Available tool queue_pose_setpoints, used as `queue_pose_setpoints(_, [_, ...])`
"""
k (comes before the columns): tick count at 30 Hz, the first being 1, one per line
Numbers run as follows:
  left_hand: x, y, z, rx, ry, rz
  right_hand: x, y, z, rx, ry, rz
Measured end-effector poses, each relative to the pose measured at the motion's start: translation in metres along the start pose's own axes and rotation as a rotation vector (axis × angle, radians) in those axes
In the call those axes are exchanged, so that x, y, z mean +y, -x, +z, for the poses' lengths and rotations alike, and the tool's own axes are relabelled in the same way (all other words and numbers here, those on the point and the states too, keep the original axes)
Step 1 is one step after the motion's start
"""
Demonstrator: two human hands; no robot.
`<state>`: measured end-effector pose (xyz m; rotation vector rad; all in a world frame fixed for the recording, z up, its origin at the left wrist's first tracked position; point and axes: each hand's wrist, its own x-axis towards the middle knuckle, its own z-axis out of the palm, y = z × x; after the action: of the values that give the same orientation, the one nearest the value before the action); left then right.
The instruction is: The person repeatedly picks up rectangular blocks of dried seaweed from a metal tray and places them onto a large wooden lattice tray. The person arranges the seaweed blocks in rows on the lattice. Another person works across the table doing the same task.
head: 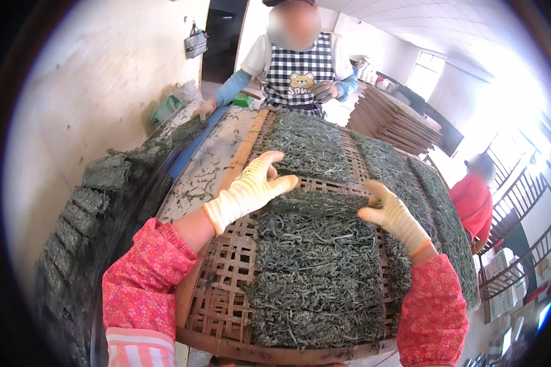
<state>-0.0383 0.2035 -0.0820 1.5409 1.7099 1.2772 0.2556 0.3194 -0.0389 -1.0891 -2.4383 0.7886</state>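
Note:
A slatted bamboo drying tray (222, 275) in a wooden frame lies before me, bearing flat slabs of dark green shredded plant matter. My left hand (252, 183), in a pale yellow knit glove, hovers at the far left corner of the near middle slab (319, 280), fingers apart and nothing in them. At that slab's far right corner is my right hand (392, 215), gloved alike, thumb and forefinger spread around the edge. Whether it touches the strands is hard to tell. Between both hands the far strip of this slab looks darker and smoother. Another slab (310, 147) lies beyond.
Left of the tray, a pale surface (206, 169) holds loose shreds beside a blue strip and stacked dark bundles (85, 206). Across from me a person (300, 69) in a checked apron rests one hand on a bundle. Stacked trays (390, 119) and another person (473, 197) are at right.

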Motion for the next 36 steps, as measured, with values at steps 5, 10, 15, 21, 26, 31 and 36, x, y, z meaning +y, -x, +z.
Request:
queue_pose_setpoints(5, [-0.025,0.001,-0.004,-0.161,-0.346,0.064,-0.068,0.042,0.040,0.160,0.429,-0.685])
queue_pose_setpoints(10, [0.002,0.024,0.000,-0.027,-0.093,0.327,-0.064,0.063,0.086,-0.173,0.511,-0.634])
queue_pose_setpoints(15, [-0.057,0.060,-0.096,0.631,-0.346,0.479,-0.057,0.058,0.090,-0.181,0.484,-0.591])
queue_pose_setpoints(21, [-0.234,0.138,-0.176,1.083,0.257,-0.144,-0.065,0.058,0.090,-0.180,0.483,-0.595])
queue_pose_setpoints(26, [-0.327,0.171,-0.195,0.987,-0.264,-0.736,-0.066,0.056,0.085,-0.201,0.459,-0.614])
queue_pose_setpoints(31, [-0.284,0.163,-0.184,0.369,-0.879,-1.001,-0.043,0.037,0.027,-0.004,0.312,-0.519])
queue_pose_setpoints(36, [-0.142,0.108,-0.170,0.096,-0.771,-0.311,-0.015,0.024,0.036,-0.145,0.434,-0.243])
